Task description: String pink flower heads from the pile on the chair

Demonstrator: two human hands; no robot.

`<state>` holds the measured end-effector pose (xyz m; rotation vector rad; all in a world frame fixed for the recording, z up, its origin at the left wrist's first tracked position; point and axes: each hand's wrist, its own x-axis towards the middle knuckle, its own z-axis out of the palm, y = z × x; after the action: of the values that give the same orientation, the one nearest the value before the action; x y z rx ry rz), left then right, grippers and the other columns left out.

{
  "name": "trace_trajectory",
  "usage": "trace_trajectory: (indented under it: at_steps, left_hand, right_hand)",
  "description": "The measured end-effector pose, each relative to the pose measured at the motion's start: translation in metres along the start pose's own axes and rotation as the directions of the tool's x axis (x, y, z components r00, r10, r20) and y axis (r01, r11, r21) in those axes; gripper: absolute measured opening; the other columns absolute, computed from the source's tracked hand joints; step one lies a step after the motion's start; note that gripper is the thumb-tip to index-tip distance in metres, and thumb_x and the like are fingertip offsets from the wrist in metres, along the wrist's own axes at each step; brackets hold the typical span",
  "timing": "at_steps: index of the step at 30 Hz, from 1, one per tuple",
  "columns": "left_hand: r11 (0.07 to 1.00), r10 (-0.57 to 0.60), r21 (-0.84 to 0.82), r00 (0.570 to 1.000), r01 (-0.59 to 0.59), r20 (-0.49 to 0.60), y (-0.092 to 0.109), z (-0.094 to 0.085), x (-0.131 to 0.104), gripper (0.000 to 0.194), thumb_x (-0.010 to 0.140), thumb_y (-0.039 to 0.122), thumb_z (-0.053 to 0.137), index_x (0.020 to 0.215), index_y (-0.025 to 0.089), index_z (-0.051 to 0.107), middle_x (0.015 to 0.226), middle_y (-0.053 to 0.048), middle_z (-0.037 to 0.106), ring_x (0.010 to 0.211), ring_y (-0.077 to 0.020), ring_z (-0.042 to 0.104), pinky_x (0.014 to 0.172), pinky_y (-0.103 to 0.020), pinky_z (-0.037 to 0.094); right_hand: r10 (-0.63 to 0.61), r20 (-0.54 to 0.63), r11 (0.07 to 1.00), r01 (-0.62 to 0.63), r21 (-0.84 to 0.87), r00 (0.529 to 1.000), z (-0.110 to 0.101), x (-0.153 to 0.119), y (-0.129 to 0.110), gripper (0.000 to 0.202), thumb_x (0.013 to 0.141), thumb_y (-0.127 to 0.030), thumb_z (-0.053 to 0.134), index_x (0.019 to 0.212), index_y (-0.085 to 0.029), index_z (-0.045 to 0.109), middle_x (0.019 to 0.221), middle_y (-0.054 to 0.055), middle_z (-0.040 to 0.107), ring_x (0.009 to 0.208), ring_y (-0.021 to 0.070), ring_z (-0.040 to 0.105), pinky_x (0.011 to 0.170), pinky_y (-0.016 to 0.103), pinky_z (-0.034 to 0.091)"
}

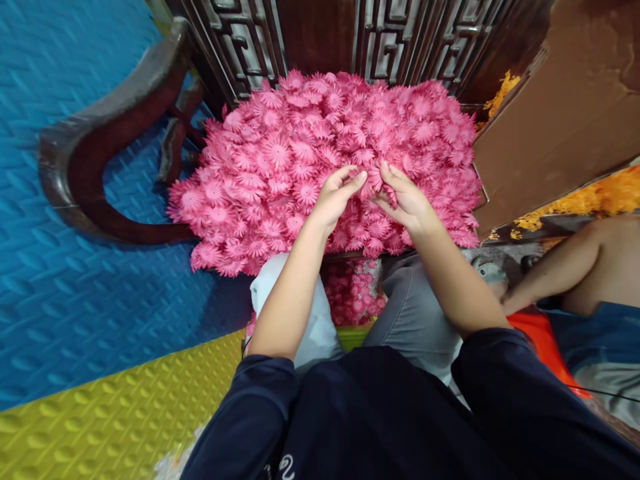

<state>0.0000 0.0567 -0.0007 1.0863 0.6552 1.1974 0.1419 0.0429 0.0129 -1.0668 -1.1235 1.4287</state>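
Note:
A wide heap of pink artificial flowers [277, 153] lies in front of me, and both hands are over its front middle part. My right hand [407, 200] has its fingers curled round a pink flower [376, 179], with petals showing between thumb and fingers. Close by on the left, my left hand [336, 193] is half curled, its thumb and index finger near each other; whether something thin is between them is too small to tell. The two hands are a short gap apart.
A dark curved wooden armrest [120, 120] stands at the left over blue matting [150, 320]. Behind the heap is a carved wooden panel [320, 40]. Brown cardboard [560, 113] and orange flowers [590, 197] are at the right, near another person's bare leg [570, 267]. More pink flowers lie below.

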Motion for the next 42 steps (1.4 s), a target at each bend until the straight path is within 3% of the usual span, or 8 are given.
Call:
trace_trajectory:
  at_steps: [4, 11, 16, 19, 24, 29, 37, 42]
  left_hand:
    - [0.998, -0.069, -0.005, 0.994, 0.07, 0.079, 0.001, 0.0, -0.001, 0.024, 0.065, 0.034, 0.076, 0.07, 0.016, 0.062, 0.071, 0.002, 0.06, 0.074, -0.0093, 0.055, 0.082, -0.023, 0.043]
    - [0.995, 0.034, 0.094, 0.999, -0.034, 0.0, -0.002, 0.003, -0.002, 0.016, 0.07, 0.028, 0.071, 0.075, 0.019, 0.059, 0.076, 0.003, 0.058, 0.079, -0.0108, 0.053, 0.082, -0.022, 0.041]
    - [0.988, 0.079, 0.133, 0.997, -0.079, 0.006, -0.002, 0.007, -0.003, 0.015, 0.072, 0.026, 0.069, 0.07, 0.019, 0.056, 0.07, 0.003, 0.05, 0.066, -0.0101, 0.044, 0.071, -0.022, 0.039]
    - [0.987, 0.086, 0.139, 0.995, -0.08, -0.042, -0.001, 0.009, -0.004, 0.017, 0.072, 0.029, 0.07, 0.071, 0.02, 0.056, 0.072, 0.002, 0.05, 0.071, -0.0116, 0.047, 0.076, -0.023, 0.039]
    - [0.996, 0.087, 0.04, 0.992, -0.084, -0.087, -0.003, 0.009, -0.002, 0.019, 0.072, 0.032, 0.071, 0.076, 0.021, 0.057, 0.084, 0.001, 0.055, 0.091, -0.0141, 0.054, 0.088, -0.026, 0.039]
    - [0.998, -0.005, -0.059, 0.995, -0.001, -0.101, -0.005, 0.006, 0.0, 0.019, 0.075, 0.034, 0.069, 0.081, 0.019, 0.059, 0.084, 0.001, 0.059, 0.089, -0.0121, 0.058, 0.086, -0.025, 0.043]
    - [0.991, -0.002, 0.135, 0.999, 0.009, -0.051, -0.004, 0.004, -0.002, 0.015, 0.073, 0.03, 0.07, 0.075, 0.017, 0.062, 0.068, 0.003, 0.058, 0.068, -0.0096, 0.052, 0.072, -0.023, 0.042]
    - [0.954, 0.107, 0.295, 0.982, -0.057, -0.156, -0.009, 0.009, -0.002, 0.004, 0.077, 0.02, 0.063, 0.077, 0.018, 0.06, 0.075, 0.001, 0.06, 0.073, -0.0117, 0.053, 0.076, -0.024, 0.041]
  right_hand:
    - [0.019, -0.043, 1.0, -0.019, 0.009, 0.999, -0.003, -0.002, -0.001, 0.041, 0.063, -0.057, 0.071, 0.08, -0.024, 0.055, 0.066, -0.004, 0.059, 0.066, 0.0105, 0.058, 0.065, 0.024, 0.05]
    - [-0.025, 0.035, 0.997, 0.027, -0.072, 0.999, -0.009, -0.006, -0.009, 0.039, 0.054, -0.046, 0.08, 0.077, -0.02, 0.063, 0.081, -0.001, 0.068, 0.087, 0.0146, 0.062, 0.083, 0.028, 0.049]
    - [0.01, 0.043, 0.997, -0.007, -0.079, 0.999, -0.013, -0.004, -0.009, 0.039, 0.051, -0.044, 0.082, 0.072, -0.018, 0.063, 0.074, -0.003, 0.067, 0.079, 0.0129, 0.06, 0.082, 0.027, 0.047]
    - [0.029, 0.064, 0.999, -0.027, -0.033, 0.998, -0.009, -0.004, -0.008, 0.039, 0.052, -0.044, 0.082, 0.071, -0.018, 0.061, 0.071, -0.002, 0.064, 0.073, 0.0122, 0.059, 0.075, 0.027, 0.048]
    - [0.028, 0.047, 0.999, -0.03, 0.027, 0.998, -0.001, -0.003, -0.004, 0.037, 0.059, -0.048, 0.078, 0.072, -0.021, 0.055, 0.06, -0.005, 0.055, 0.06, 0.0101, 0.053, 0.067, 0.027, 0.048]
    - [-0.02, -0.033, 0.998, 0.022, 0.062, 0.999, 0.004, -0.001, -0.001, 0.036, 0.062, -0.047, 0.076, 0.081, -0.024, 0.057, 0.076, -0.003, 0.065, 0.076, 0.0119, 0.061, 0.071, 0.025, 0.051]
    - [-0.094, -0.07, 0.995, 0.091, -0.046, 0.993, -0.002, -0.003, -0.005, 0.034, 0.062, -0.047, 0.075, 0.081, -0.023, 0.059, 0.085, -0.001, 0.069, 0.091, 0.0159, 0.063, 0.08, 0.03, 0.052]
    - [-0.155, -0.084, 0.987, 0.152, -0.044, 0.984, -0.003, -0.002, -0.002, 0.03, 0.06, -0.042, 0.078, 0.076, -0.021, 0.062, 0.077, -0.001, 0.069, 0.083, 0.0149, 0.063, 0.086, 0.032, 0.05]
